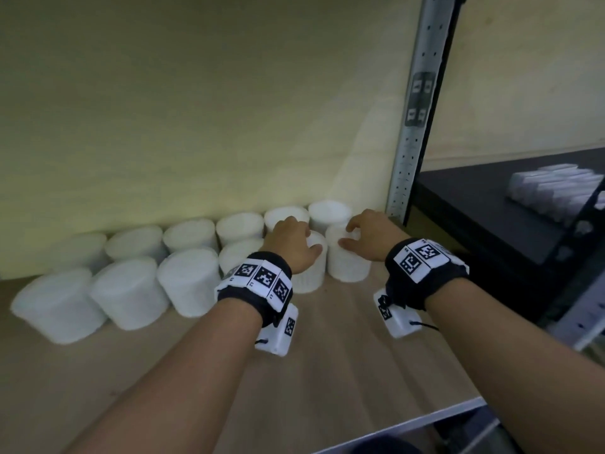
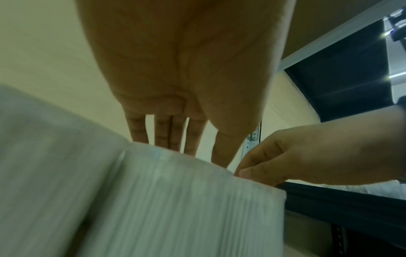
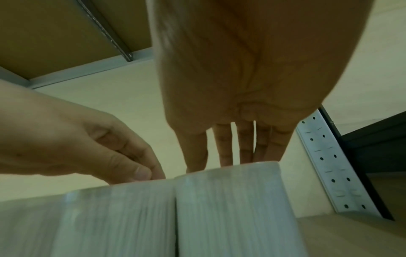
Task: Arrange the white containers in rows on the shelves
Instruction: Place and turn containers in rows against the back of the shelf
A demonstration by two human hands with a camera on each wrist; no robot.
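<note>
Two rows of white round containers stand on a wooden shelf [image 1: 330, 362], the back row [image 1: 190, 234] against the wall and the front row [image 1: 131, 290] before it. My left hand [image 1: 299, 239] grips from above a front-row container [image 1: 309, 276], fingers over its far side and thumb near. Touching it on the right stands the end container [image 1: 347, 267], and my right hand [image 1: 360, 234] grips its top the same way. The left wrist view has my left hand [image 2: 175, 130] above its ribbed container [image 2: 186, 200]. In the right wrist view my right hand [image 3: 230, 147] hangs over the end container [image 3: 230, 200].
A perforated metal upright [image 1: 412, 126] rises just right of the end container. Beyond it a dark shelf [image 1: 474, 217] carries several more white containers [image 1: 556, 188]. The shelf's front edge [image 1: 409, 421] runs below my forearms. A pale wall [image 1: 196, 109] closes the back.
</note>
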